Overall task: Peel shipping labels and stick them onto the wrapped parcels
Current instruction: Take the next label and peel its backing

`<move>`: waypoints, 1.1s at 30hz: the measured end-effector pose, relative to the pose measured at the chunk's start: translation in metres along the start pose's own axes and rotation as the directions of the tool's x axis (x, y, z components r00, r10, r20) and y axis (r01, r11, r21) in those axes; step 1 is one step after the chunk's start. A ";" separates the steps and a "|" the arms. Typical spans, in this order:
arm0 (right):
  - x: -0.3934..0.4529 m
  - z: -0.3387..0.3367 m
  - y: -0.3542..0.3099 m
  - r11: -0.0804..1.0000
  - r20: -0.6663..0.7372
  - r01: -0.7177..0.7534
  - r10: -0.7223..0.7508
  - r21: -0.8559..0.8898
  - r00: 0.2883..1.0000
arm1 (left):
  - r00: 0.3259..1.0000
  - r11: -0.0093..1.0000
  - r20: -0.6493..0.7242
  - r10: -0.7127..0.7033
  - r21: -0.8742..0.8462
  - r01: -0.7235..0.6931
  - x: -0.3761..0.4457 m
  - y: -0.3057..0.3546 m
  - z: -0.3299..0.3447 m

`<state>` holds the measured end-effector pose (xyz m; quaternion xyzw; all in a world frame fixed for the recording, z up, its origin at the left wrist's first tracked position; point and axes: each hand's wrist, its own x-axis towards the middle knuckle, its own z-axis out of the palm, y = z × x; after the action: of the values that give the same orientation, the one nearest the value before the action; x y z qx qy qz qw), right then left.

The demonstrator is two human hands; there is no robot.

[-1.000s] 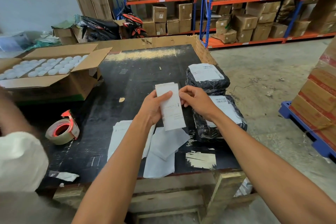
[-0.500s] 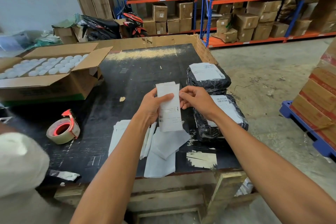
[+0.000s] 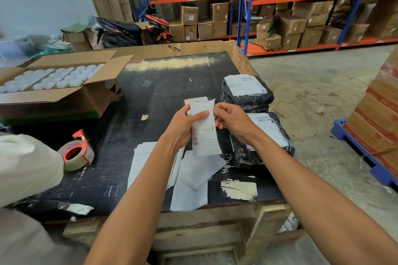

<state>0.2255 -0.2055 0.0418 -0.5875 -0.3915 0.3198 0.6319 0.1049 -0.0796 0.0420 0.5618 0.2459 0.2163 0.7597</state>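
My left hand (image 3: 185, 127) holds a white shipping label (image 3: 204, 133) upright above the black table (image 3: 172, 84), thumb across its front. My right hand (image 3: 231, 120) pinches the label's upper right edge, where a front layer has come apart from a second sheet behind. Two parcels wrapped in black plastic lie at the table's right side: the near parcel (image 3: 271, 150) just right of my right hand and the far parcel (image 3: 247, 94) behind it. Each carries a white label on top. Loose white sheets (image 3: 189, 178) lie below my hands.
A tape dispenser with a red core (image 3: 75, 153) sits at the left. An open cardboard box of white round lids (image 3: 58, 84) stands far left. Another person's white sleeve (image 3: 23, 168) intrudes at the left edge. Shelving with cartons stands behind; a blue pallet (image 3: 364, 157) sits right.
The label's top corner has split from its backing, so two layers now show at the top. Both hands stay in nearly the same place.
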 end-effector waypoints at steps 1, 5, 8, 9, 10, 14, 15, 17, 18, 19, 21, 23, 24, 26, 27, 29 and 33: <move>0.000 0.000 0.000 1.000 -0.005 0.000 0.000 0.001 1.000 | 0.999 0.999 -0.032 0.007 0.034 -0.006 0.001 -0.002 0.001; 0.002 -0.006 0.002 0.992 -0.046 -0.001 -0.005 -0.129 0.999 | 0.961 0.895 -0.157 0.227 0.422 -0.143 0.009 -0.006 0.003; 0.003 -0.006 0.002 0.972 -0.068 0.025 -0.042 -0.232 0.997 | 0.957 0.902 -0.070 0.283 0.359 -0.240 0.007 0.001 0.009; 0.003 -0.005 0.001 0.964 -0.067 0.037 -0.056 -0.263 0.996 | 0.964 0.919 -0.034 0.264 0.314 -0.240 0.006 0.004 0.011; 0.002 -0.004 0.000 0.955 -0.063 0.048 -0.070 -0.294 0.996 | 0.968 0.927 -0.014 0.251 0.292 -0.236 0.005 0.005 0.013; 0.003 -0.002 0.000 0.927 -0.074 0.062 -0.096 -0.369 0.993 | 0.973 0.936 -0.019 0.229 0.280 -0.215 0.008 0.004 0.013; 0.004 -0.002 0.000 0.923 -0.079 0.059 -0.096 -0.379 0.992 | 0.974 0.938 -0.025 0.226 0.274 -0.211 0.007 0.004 0.013; 0.004 -0.003 0.000 0.918 -0.082 0.052 -0.091 -0.394 0.992 | 0.974 0.942 -0.034 0.224 0.263 -0.208 0.006 0.004 0.014; 0.004 -0.004 0.000 0.915 -0.083 0.048 -0.088 -0.401 0.993 | 0.974 0.944 -0.038 0.225 0.257 -0.208 0.006 0.004 0.014; 0.004 -0.004 0.000 0.912 -0.085 0.045 -0.087 -0.407 0.993 | 0.973 0.945 -0.038 0.227 0.249 -0.210 0.006 0.004 0.014; 0.004 -0.004 0.000 0.911 -0.093 0.044 -0.090 -0.410 0.992 | 0.974 0.947 -0.038 0.225 0.242 -0.209 0.005 0.004 0.016; 0.004 -0.003 0.001 0.909 -0.099 0.040 -0.089 -0.414 0.991 | 0.973 0.944 -0.053 0.227 0.259 -0.206 0.004 0.004 0.017; 0.004 -0.003 0.001 0.908 -0.103 0.038 -0.088 -0.417 0.991 | 0.971 0.940 -0.062 0.230 0.271 -0.205 0.004 0.005 0.017; 0.005 -0.002 0.002 0.907 -0.112 0.037 -0.092 -0.420 0.989 | 0.969 0.940 -0.085 0.233 0.274 -0.202 0.004 0.004 0.018; 0.005 -0.002 0.002 0.906 -0.116 0.035 -0.093 -0.422 0.989 | 0.967 0.941 -0.104 0.232 0.274 -0.197 0.005 0.004 0.019; 0.005 -0.001 0.002 0.906 -0.127 0.025 -0.087 -0.422 0.988 | 0.961 0.939 -0.146 0.237 0.287 -0.188 0.006 0.003 0.020; 0.004 -0.002 0.002 0.921 -0.151 0.010 -0.074 -0.390 0.986 | 0.951 0.942 -0.184 0.247 0.276 -0.191 0.007 0.000 0.021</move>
<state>0.2293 -0.2029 0.0404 -0.7164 -0.4069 0.1734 0.5396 0.1232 -0.0914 0.0458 0.6516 0.2884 0.3263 0.6210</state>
